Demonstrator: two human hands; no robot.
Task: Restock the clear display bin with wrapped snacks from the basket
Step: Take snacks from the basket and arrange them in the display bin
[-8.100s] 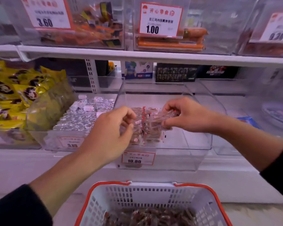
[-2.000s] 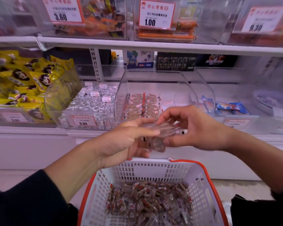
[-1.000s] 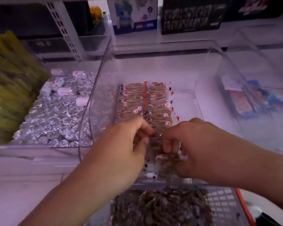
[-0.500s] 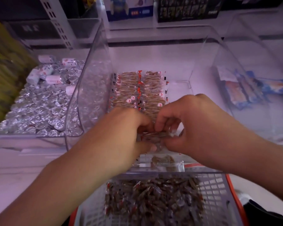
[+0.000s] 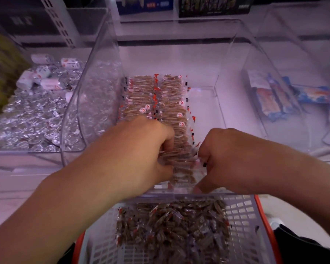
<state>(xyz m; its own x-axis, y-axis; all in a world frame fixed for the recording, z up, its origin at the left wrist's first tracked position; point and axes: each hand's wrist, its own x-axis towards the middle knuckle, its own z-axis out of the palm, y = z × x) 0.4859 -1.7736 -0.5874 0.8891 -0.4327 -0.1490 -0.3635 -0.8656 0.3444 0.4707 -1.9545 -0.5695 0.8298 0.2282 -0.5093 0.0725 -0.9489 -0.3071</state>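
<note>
snacks [image 5: 176, 157] sit mid-frame in the bin [image 5: 95, 103], pinched between your left hand [image 5: 133, 155] and right hand [image 5: 225, 159], fingers curled on them. squeeze unevenly and the neat rows above could buckle or topple.

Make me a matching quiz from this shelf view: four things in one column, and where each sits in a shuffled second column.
1. foil-wrapped candies
2. blue packets
3. loose wrapped snacks
4. snack rows

A. in the white basket
B. in the bin to the right
C. in the clear display bin under both hands
D. in the bin to the left

Pairs: 1-D, 2-B, 3-A, 4-C
</note>
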